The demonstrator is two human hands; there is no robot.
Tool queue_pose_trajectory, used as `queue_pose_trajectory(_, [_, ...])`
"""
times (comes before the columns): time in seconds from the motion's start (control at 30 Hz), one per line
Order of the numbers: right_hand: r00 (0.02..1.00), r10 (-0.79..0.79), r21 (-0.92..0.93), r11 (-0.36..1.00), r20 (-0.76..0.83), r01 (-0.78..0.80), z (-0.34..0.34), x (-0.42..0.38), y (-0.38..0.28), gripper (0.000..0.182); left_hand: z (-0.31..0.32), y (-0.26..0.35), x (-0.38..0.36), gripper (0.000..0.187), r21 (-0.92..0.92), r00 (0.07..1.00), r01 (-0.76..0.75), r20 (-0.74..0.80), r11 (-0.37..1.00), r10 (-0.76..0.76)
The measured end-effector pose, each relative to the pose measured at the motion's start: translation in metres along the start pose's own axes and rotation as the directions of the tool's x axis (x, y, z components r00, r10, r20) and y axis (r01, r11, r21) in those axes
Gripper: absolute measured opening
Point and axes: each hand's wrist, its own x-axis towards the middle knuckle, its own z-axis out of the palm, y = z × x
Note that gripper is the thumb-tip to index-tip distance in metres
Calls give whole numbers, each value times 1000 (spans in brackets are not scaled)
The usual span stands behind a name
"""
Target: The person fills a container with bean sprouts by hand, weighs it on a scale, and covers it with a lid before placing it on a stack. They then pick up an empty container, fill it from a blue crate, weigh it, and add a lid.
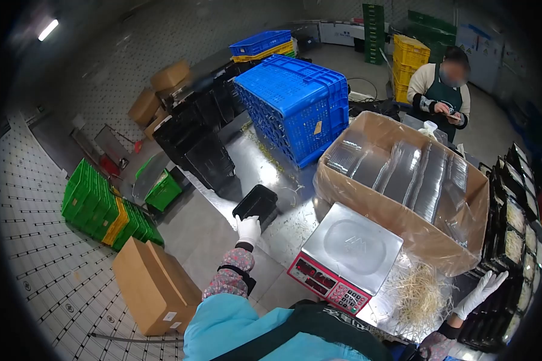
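Note:
My left hand (248, 230), in a white glove, grips the near edge of a black plastic tray (260, 201) over the left side of the metal table. My right hand (480, 293), gloved too, reaches out on the right with its fingers stretched, beside stacked black trays (513, 237) filled with pale strands. Between my hands is a red digital scale (352, 246) with a bare metal pan. A loose heap of pale, thin sprout-like strands (418, 298) lies to the left of my right hand.
Behind the scale stands a cardboard box (397, 231) holding clear plastic lids (397, 168). A blue crate (295, 102) and stacked black trays (202, 150) occupy the far table. Green crates (96, 204) and a carton (153, 286) are on the left floor. Another person (442, 93) stands beyond the box.

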Motion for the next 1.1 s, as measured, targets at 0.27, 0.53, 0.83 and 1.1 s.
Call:
queue_pose_trajectory(0.27, [989, -95, -161, 984, -111, 77, 2, -34, -24, 71, -26, -9, 25, 14, -330, 947, -11, -307, 944, -97])
queue_pose_trajectory(0.53, [924, 381, 180, 912, -37, -369, -15, -98, -72, 71, -96, 127, 37, 10, -921, 964, -167, -228, 352, -138])
queue_pose_trajectory(0.83, [879, 33, -75, 994, -475, -78, -163, -173, -83, 98, -128, 339, -61, 25, -994, 682, -72, 13, 84, 731])
queue_pose_trajectory(1.1, [323, 117, 77, 988, -939, -132, -322, -357, -141, 53, -123, 451, -183, 28, -875, 110, -430, -294, -221, 950])
